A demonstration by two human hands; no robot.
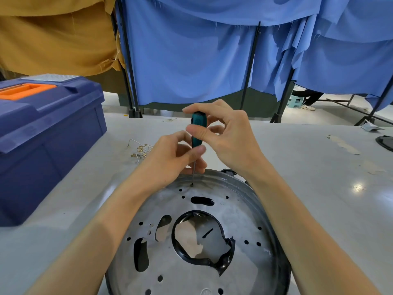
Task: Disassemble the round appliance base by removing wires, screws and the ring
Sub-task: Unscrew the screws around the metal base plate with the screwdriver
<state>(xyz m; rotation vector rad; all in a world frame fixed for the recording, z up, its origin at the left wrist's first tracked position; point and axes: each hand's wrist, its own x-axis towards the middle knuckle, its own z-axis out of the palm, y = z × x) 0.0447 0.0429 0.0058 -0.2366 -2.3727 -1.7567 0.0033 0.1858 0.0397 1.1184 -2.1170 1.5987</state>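
Note:
The round metal appliance base [238, 213] lies flat on the table in front of me, full of holes and slots. A black ring [228, 257], torn at its lower right, lines its big centre opening. A green-handled screwdriver [197, 133] stands upright with its tip in a screw hole [192, 184] near the base's far rim. My right hand [225, 135] pinches the top of the handle. My left hand [176, 158] holds the handle's lower end and the shaft. Removed white wires with brass terminals [140, 149] lie on the table beyond my left hand.
A dark blue toolbox [49, 133] with an orange handle stands at the left on the grey table [319, 177]. A black object [386, 142] pokes in at the right edge. Blue and mustard curtains on black stands hang behind the table.

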